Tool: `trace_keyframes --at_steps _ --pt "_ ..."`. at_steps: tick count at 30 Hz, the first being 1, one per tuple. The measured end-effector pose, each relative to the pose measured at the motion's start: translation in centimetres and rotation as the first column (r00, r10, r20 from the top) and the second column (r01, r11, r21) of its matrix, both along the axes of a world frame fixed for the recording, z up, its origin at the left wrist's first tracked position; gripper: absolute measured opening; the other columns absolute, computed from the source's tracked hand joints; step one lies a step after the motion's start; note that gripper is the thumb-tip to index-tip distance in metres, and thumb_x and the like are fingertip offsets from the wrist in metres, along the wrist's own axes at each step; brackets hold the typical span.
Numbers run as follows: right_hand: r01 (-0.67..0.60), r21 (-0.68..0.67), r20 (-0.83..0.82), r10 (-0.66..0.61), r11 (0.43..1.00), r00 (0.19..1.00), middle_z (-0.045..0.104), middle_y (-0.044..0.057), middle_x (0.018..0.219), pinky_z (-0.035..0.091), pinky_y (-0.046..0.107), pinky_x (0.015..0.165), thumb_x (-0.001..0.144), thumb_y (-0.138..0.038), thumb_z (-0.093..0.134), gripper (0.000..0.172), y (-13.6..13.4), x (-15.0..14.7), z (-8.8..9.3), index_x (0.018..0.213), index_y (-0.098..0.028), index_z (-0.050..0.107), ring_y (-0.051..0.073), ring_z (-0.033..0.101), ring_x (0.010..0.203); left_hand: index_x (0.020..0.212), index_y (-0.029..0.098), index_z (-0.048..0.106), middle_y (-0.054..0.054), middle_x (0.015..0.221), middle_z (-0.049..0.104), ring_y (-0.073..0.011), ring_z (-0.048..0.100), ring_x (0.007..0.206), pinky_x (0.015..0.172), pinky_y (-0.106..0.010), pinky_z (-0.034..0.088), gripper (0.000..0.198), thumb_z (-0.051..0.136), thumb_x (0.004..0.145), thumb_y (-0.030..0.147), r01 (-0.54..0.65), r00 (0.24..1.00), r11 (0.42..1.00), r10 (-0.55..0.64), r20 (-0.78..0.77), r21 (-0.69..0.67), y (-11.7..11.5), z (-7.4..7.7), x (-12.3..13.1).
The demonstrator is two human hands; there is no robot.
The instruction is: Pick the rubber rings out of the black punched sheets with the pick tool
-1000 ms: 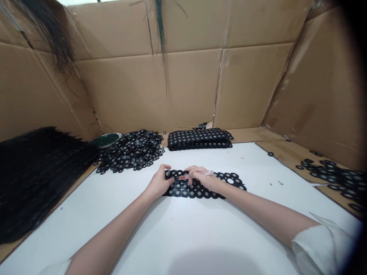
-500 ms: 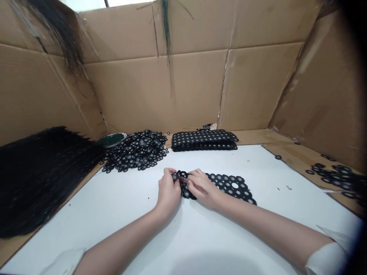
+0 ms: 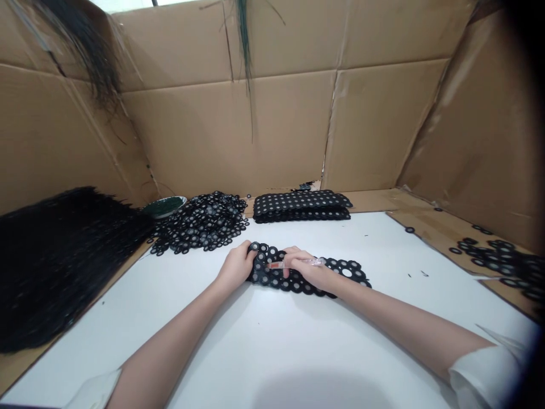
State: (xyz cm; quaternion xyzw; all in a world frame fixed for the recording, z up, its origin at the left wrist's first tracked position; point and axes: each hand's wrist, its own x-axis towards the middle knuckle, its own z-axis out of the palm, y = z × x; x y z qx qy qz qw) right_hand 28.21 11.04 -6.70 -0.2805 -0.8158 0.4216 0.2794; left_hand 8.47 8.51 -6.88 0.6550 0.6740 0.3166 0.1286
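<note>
My left hand (image 3: 233, 266) pinches the left end of a strip of joined black rings (image 3: 304, 284). The rings have pale centres, and one round gap shows white near the strip's right end. In my right hand (image 3: 307, 268) is a slim pen-like tool (image 3: 276, 264) with a clear shaft and a reddish-brown part towards its left end. That end lies over the rings beside my left hand; whether it touches them I cannot tell. My right hand and forearm cover part of the strip.
Behind the strip are a heap of loose black rings (image 3: 204, 221) and a folded ring mat (image 3: 302, 205). A shallow dish (image 3: 164, 207) sits beside the heap. Black strands (image 3: 63, 261) fill the left side. More rings (image 3: 506, 258) lie at right. Cardboard walls (image 3: 281, 130) enclose the table (image 3: 272, 352).
My left hand has moved left and slightly up with the strip's end, so more of the strip shows between my hands. My right hand has shifted right, and more of the tool is visible.
</note>
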Motion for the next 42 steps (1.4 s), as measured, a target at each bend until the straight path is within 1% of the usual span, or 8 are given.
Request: trace_keyframes --at_steps 3,7,9,12,21,31,37,42 --pt "0.029 0.016 0.053 -0.029 0.999 0.998 0.046 0.002 0.077 0.029 0.035 0.092 0.077 -0.015 0.035 0.029 -0.2 -0.1 0.1 0.055 -0.019 0.053 0.019 0.043 0.096 0.082 0.018 0.051 -0.006 0.082 0.063 -0.0211 0.057 0.078 0.069 -0.030 0.041 0.020 0.048 0.074 0.035 -0.009 0.986 0.997 0.021 0.163 -0.072 -0.1 0.5 -0.3" --pt "0.043 0.095 0.097 -0.052 0.995 0.994 0.046 0.001 0.075 0.029 0.036 0.090 0.077 -0.014 0.035 0.029 -0.6 -0.4 0.0 0.055 -0.020 0.053 0.018 0.042 0.093 0.088 0.015 0.054 -0.005 0.088 0.065 -0.0198 0.059 0.078 0.067 -0.028 0.044 0.035 0.064 0.060 0.034 0.207 0.882 0.932 -0.046 0.468 -0.298 -0.9 1.6 -0.7" --pt "0.038 0.113 0.109 -0.051 0.993 0.993 0.046 0.001 0.075 0.029 0.036 0.090 0.078 -0.013 0.034 0.031 -0.6 -0.4 -0.1 0.054 -0.020 0.053 0.018 0.042 0.092 0.078 0.014 0.057 -0.003 0.079 0.065 -0.0193 0.058 0.072 0.062 -0.027 0.042 0.029 0.065 0.057 0.031 0.221 0.920 0.906 -0.071 0.385 -0.362 -1.2 1.9 -0.9" --pt "0.037 0.135 0.122 -0.054 0.990 0.991 0.047 0.001 0.077 0.030 0.036 0.090 0.078 -0.013 0.035 0.030 -0.7 -0.3 -0.2 0.055 -0.020 0.054 0.017 0.042 0.092 0.065 0.014 0.055 0.000 0.062 0.059 -0.0184 0.054 0.063 0.053 -0.026 0.037 0.022 0.063 0.056 0.033 0.073 0.987 0.928 -0.015 0.160 -0.364 -1.2 1.5 -1.2" --pt "0.121 0.394 0.181 -0.206 0.911 0.962 0.045 0.002 0.079 0.032 0.035 0.081 0.082 -0.019 0.036 0.021 -1.7 -1.1 -1.3 0.063 -0.018 0.045 0.016 0.042 0.083 0.064 0.015 0.056 -0.006 0.067 0.063 -0.0207 0.056 0.066 0.055 -0.027 0.033 0.015 0.048 0.067 0.027 -0.081 0.994 0.972 0.062 -0.094 -0.219 -2.8 2.0 1.6" --pt "0.121 0.461 0.137 -0.206 0.879 0.969 0.044 0.001 0.079 0.031 0.037 0.084 0.085 -0.020 0.033 0.020 -1.4 -0.9 -1.1 0.067 -0.018 0.043 0.014 0.043 0.080 0.079 0.015 0.060 -0.004 0.080 0.065 -0.0230 0.057 0.078 0.065 -0.029 0.040 0.023 0.048 0.069 0.031 0.099 0.985 0.957 -0.056 0.162 -0.271 -2.9 2.6 0.7" --pt "0.136 0.321 0.078 -0.169 0.937 0.983 0.047 0.002 0.082 0.033 0.038 0.087 0.083 -0.018 0.037 0.025 -0.8 -0.8 -1.5 0.060 -0.018 0.048 0.016 0.044 0.089 0.086 0.016 0.058 -0.005 0.087 0.066 -0.0234 0.058 0.081 0.070 -0.031 0.042 0.023 0.048 0.069 0.028 0.125 0.990 0.971 -0.107 0.097 -0.204 -1.8 2.0 -0.5" --pt "0.156 0.251 -0.139 -0.124 0.955 0.983 0.043 0.003 0.116 0.029 0.037 0.097 0.083 -0.018 0.039 0.026 -1.5 -0.2 -0.9 0.061 -0.018 0.053 0.019 0.035 0.116 0.074 0.017 0.056 -0.007 0.080 0.065 -0.0232 0.058 0.076 0.065 -0.029 0.041 0.017 0.045 0.072 0.029 0.022 0.995 0.981 -0.040 -0.088 -0.194 -1.7 1.6 -0.5"
